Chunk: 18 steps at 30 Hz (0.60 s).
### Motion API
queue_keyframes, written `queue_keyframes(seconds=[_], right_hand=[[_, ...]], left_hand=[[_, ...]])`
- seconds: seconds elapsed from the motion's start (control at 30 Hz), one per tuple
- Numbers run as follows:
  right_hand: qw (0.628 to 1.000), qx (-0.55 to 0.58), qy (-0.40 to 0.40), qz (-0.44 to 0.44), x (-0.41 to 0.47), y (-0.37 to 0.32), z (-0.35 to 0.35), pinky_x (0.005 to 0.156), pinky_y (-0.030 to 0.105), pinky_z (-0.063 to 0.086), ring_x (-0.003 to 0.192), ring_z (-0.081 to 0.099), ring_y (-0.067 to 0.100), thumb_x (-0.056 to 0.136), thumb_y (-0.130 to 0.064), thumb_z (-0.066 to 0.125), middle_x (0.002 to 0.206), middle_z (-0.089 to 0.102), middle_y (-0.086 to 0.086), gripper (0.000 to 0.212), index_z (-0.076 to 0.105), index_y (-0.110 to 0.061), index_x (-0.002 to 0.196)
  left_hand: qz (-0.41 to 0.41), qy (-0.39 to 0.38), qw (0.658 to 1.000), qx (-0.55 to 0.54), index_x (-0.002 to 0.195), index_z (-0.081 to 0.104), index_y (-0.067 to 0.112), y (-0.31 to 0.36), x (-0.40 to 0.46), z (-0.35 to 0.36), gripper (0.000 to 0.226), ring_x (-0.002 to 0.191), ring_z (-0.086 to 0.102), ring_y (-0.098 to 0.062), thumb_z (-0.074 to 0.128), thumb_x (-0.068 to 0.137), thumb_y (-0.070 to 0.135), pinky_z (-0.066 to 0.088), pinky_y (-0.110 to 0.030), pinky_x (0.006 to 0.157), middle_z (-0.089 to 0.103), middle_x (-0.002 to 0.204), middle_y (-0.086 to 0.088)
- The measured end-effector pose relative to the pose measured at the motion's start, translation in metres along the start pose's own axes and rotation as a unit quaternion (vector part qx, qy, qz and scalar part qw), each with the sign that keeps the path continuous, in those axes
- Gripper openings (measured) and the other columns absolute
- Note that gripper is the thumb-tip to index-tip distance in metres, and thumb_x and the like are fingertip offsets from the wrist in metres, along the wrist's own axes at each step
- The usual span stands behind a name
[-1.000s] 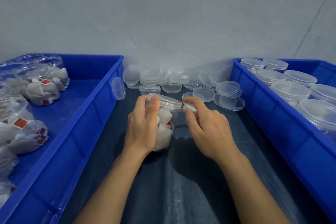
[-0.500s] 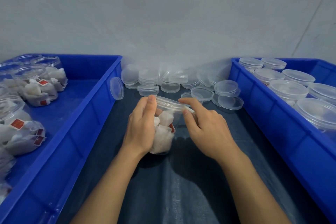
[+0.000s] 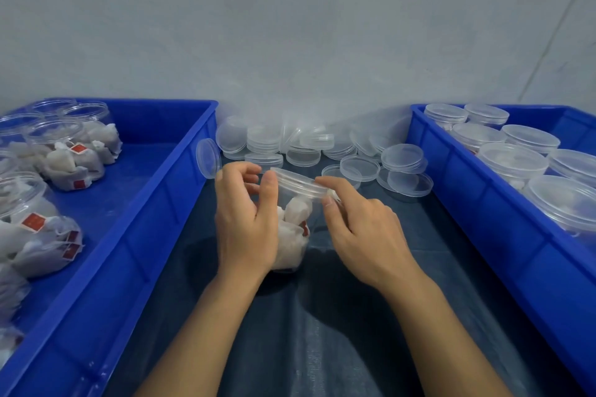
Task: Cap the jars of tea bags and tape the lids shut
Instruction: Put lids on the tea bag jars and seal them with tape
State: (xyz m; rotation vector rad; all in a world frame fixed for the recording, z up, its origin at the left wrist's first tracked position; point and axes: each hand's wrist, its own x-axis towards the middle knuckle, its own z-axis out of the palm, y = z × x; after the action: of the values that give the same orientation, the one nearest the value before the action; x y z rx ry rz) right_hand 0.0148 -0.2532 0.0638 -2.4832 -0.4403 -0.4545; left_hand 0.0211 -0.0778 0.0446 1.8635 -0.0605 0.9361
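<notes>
A clear plastic jar point(image 3: 295, 229) full of white tea bags stands tilted on the dark cloth in the middle. A clear lid point(image 3: 298, 182) sits on its mouth. My left hand point(image 3: 246, 222) wraps the jar's left side, thumb up against the lid's rim. My right hand point(image 3: 358, 232) pinches the lid's right edge between forefinger and thumb. No tape is visible.
A blue bin point(image 3: 154, 203) on the left holds several uncapped jars of tea bags point(image 3: 69, 158). A blue bin point(image 3: 467, 190) on the right holds several capped jars point(image 3: 512, 161). Loose clear lids point(image 3: 401, 158) lie piled against the grey wall behind the jar.
The lid has settled lower onto the jar's mouth. My left fingers have lifted off the jar's far side while my right fingers shifted along the lid's rim.
</notes>
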Motion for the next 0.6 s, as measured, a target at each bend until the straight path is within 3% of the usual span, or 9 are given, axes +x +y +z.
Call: queue_keyframes(seconds=[0.07,0.17,0.3,0.43,0.6], right_hand=[[1.0,-0.003,0.01,0.003,-0.001,0.0,0.001,0.079,0.046,0.049,0.081,0.063,0.027,0.106,-0.045,0.032,0.07,0.062,-0.011,0.036,0.044,-0.046,0.14],[1.0,0.001,0.021,0.018,-0.001,0.004,0.001,0.079,0.045,0.047,0.089,0.064,0.03,0.106,-0.044,0.036,0.082,0.072,-0.008,0.032,0.046,-0.045,0.137],[0.998,0.002,0.012,0.058,0.001,0.007,0.0,0.082,0.045,0.047,0.099,0.064,0.032,0.105,-0.046,0.035,0.094,0.074,-0.005,0.031,0.051,-0.044,0.132],[0.997,0.005,-0.004,0.082,0.002,0.01,-0.002,0.087,0.046,0.047,0.104,0.063,0.033,0.106,-0.042,0.033,0.102,0.074,-0.002,0.037,0.054,-0.041,0.136],[0.997,0.052,-0.007,0.055,0.0,0.004,-0.002,0.093,0.048,0.046,0.1,0.06,0.029,0.108,-0.034,0.033,0.086,0.065,-0.008,0.047,0.045,-0.044,0.152]], left_hand=[[0.067,0.043,0.995,0.056,0.105,0.06,0.017,0.005,-0.004,0.0,0.015,0.092,0.06,-0.002,0.056,0.107,0.032,0.05,-0.018,0.074,0.058,0.107,0.004],[0.105,0.033,0.99,0.092,0.113,0.065,0.011,0.011,-0.011,0.0,0.016,0.095,0.061,-0.006,0.059,0.107,0.024,0.055,-0.03,0.075,0.061,0.112,0.003],[0.102,-0.067,0.984,0.131,0.141,0.054,0.013,0.017,-0.02,0.005,0.057,0.111,0.06,-0.012,0.062,0.095,0.045,0.051,-0.031,0.082,0.052,0.138,0.004],[0.078,-0.147,0.951,0.261,0.158,0.026,0.023,0.013,-0.025,0.015,0.102,0.131,0.058,-0.025,0.085,0.078,0.047,0.054,-0.046,0.096,0.038,0.158,0.001],[0.038,-0.115,0.956,0.268,0.157,0.025,0.03,0.003,-0.022,0.018,0.108,0.123,0.061,-0.021,0.089,0.072,0.05,0.056,-0.045,0.088,0.048,0.148,0.005]])
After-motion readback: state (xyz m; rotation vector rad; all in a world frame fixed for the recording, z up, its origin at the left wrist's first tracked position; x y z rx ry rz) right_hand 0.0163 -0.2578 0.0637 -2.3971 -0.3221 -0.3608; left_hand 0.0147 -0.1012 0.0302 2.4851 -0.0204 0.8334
